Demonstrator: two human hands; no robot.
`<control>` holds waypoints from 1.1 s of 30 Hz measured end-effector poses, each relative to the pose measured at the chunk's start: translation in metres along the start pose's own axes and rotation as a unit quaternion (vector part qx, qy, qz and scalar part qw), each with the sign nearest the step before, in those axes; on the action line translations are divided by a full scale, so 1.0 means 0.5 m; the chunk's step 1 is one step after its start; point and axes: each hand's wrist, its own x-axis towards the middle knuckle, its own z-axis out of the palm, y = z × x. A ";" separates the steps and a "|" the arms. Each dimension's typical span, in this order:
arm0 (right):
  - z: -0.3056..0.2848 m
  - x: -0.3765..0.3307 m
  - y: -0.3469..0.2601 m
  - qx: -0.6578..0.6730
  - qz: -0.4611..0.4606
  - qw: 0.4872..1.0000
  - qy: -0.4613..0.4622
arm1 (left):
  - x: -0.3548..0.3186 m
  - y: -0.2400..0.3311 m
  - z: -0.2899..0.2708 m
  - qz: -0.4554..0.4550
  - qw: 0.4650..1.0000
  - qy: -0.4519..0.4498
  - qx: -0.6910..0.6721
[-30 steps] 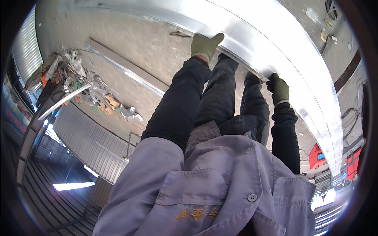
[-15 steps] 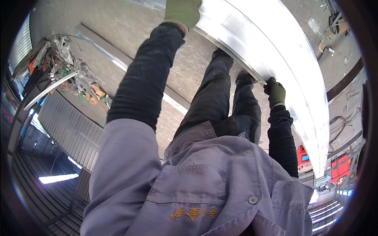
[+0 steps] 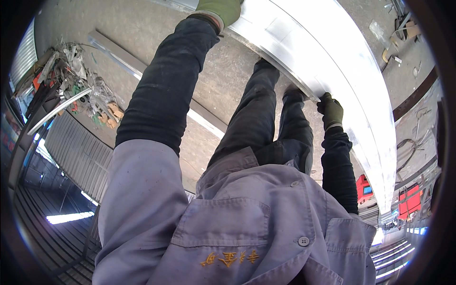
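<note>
A long, shiny silver metal panel stretches from the top of the view down the right side, its near edge running past my feet. My right hand, in a dark-and-green work glove, has its fingers curled at that near edge, gripping it. Up at the top rim, my left hand, in a green glove, rests by the panel's near edge. The picture's edge cuts off its fingers, so their hold is hidden.
Behind my left arm a long metal bar lies on the concrete floor. A heap of scrap sits at the far left, near corrugated sheeting. Red equipment and a hose are at the right.
My left hand and forearm have shifted slightly up and to the left along the panel's edge. My right hand keeps its place at the edge.
</note>
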 end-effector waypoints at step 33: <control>-0.027 -0.067 0.018 0.137 -0.042 0.987 -0.073 | -0.023 0.243 0.101 -0.104 0.986 -0.087 -0.101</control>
